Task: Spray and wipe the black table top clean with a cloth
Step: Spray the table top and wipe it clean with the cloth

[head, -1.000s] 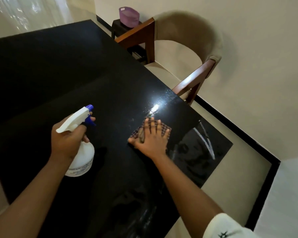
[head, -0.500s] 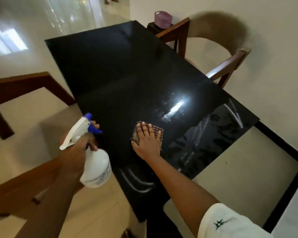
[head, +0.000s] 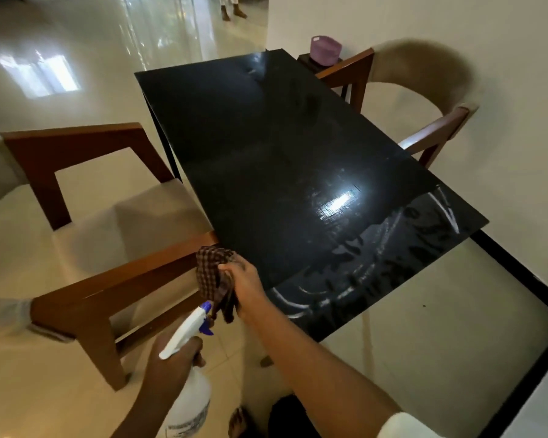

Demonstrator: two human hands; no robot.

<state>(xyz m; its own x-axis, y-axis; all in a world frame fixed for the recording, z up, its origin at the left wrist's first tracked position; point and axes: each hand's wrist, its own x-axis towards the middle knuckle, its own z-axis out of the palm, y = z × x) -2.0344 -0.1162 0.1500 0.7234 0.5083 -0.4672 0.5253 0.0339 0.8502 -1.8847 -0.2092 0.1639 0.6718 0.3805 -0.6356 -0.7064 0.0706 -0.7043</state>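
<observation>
Between wipes: right hand point(head: 246, 281) clutching bunched cloth point(head: 215, 279) off the table top point(head: 266, 172). Left hand point(head: 174, 363) wrapped round spray bottle point(head: 189, 396) below it. Next, probably respray, then flatten cloth beyond the grip.

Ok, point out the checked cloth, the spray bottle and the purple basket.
checked cloth point(head: 212, 273): head view, upper bunched folds.
spray bottle point(head: 193, 396): head view, white body.
purple basket point(head: 325, 52): head view, front wall.
</observation>
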